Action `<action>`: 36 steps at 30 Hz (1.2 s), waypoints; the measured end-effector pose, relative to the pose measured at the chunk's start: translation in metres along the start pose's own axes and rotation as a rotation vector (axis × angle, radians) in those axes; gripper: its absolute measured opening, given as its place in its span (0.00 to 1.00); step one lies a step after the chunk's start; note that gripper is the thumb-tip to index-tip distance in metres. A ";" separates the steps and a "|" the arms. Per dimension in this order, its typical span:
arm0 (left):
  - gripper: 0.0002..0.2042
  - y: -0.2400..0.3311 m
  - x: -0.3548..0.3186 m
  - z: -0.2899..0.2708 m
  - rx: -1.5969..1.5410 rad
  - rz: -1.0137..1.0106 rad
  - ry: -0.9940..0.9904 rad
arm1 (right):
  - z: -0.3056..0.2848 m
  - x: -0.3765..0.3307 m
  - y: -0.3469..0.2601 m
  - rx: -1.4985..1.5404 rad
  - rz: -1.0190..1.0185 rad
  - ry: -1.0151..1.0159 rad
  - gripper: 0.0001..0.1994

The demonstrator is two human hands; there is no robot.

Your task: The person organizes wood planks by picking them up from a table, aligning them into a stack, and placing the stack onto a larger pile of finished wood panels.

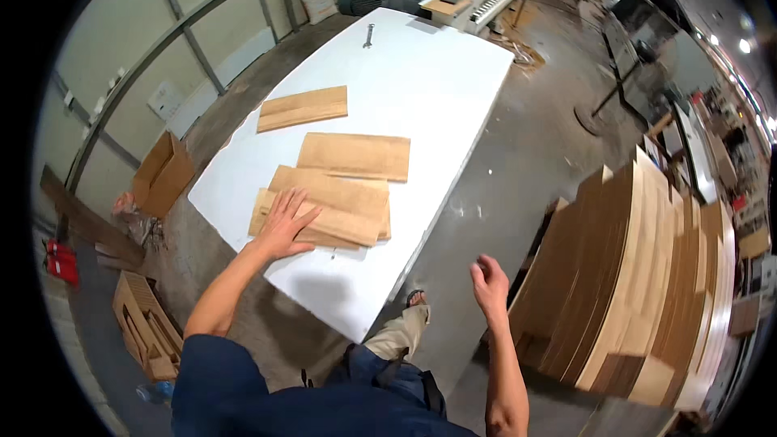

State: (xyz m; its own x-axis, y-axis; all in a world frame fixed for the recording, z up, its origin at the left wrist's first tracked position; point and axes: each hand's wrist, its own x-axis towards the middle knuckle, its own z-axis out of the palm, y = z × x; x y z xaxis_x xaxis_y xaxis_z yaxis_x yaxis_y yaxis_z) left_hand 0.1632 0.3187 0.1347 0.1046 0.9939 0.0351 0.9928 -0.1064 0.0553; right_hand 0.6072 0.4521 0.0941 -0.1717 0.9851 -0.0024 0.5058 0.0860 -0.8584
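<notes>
My left hand [285, 225] lies flat, fingers spread, on top of a small pile of wooden boards [344, 206] on a white tabletop [437, 73]. The pile's pieces overlap unevenly, so its lower ones are partly covered. Just beyond it, touching or nearly so, is another light-brown board [356, 154]. A separate board [303, 108] rests farther off to the left. My right hand [490, 285] hangs over the floor to the right of the table, its fingers loosely curled with nothing seen in them.
A wrench [370, 36] lies near the table's far end. Behind it stands a machine with a grey motor [380, 0]. Tall stacks of wooden panels [607, 275] fill the right side. An open cardboard box [162, 174] and a carton holding wood pieces [146, 324] sit on the left floor.
</notes>
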 end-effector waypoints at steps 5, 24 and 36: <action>0.40 0.059 0.022 -0.025 -0.233 -0.336 0.124 | 0.078 0.163 -0.047 0.026 -0.255 -0.204 0.26; 0.23 0.115 0.182 0.001 -0.233 -1.370 0.690 | 0.194 0.510 -0.101 0.515 -0.015 -0.719 0.20; 0.15 0.017 0.579 0.005 -1.405 -1.173 0.941 | 0.233 0.816 -0.153 1.029 0.480 -0.892 0.11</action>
State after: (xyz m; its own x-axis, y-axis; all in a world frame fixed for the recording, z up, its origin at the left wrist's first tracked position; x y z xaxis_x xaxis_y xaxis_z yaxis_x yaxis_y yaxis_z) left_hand 0.2411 0.8927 0.1513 -0.9225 0.3221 -0.2126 -0.2132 0.0337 0.9764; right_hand 0.1932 1.2085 0.1039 -0.8185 0.4350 -0.3753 -0.0905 -0.7427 -0.6634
